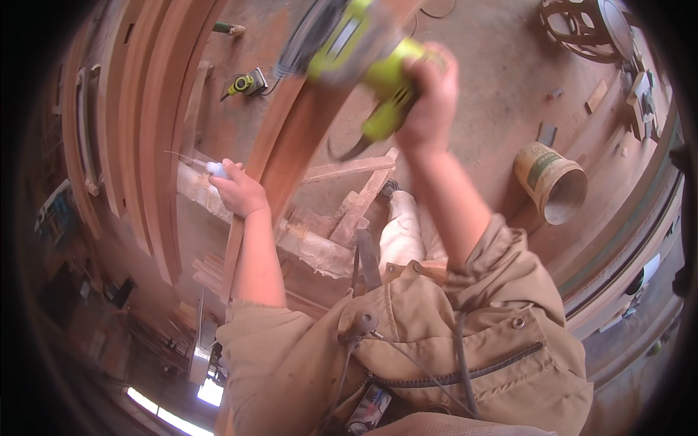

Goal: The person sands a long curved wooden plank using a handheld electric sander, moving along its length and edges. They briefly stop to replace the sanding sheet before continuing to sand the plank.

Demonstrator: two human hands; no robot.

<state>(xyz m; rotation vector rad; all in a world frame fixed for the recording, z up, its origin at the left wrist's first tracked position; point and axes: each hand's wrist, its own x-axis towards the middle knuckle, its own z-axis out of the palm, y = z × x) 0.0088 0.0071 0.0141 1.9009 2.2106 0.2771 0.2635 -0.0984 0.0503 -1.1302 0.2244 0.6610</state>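
Note:
My right hand (430, 105) is closed round the handle of a lime-green and grey power tool (342, 51), blurred by motion. The tool is over the far part of a long reddish-brown wooden beam (302, 131); whether it touches the wood I cannot tell. To the left of this beam, my left hand (243, 192) grips a small white squeeze bottle (217, 169). A long thin tip sticks out of the bottle toward the left. Most of the bottle is hidden by my fingers.
Several long wooden beams (156, 109) stand at left. A smaller green sander (246, 84) lies on the dusty floor beyond. Low wooden supports (349, 173) are under the work. At right are a tipped bucket (550, 182), wood scraps (596, 97) and a round carved wooden piece (589, 29).

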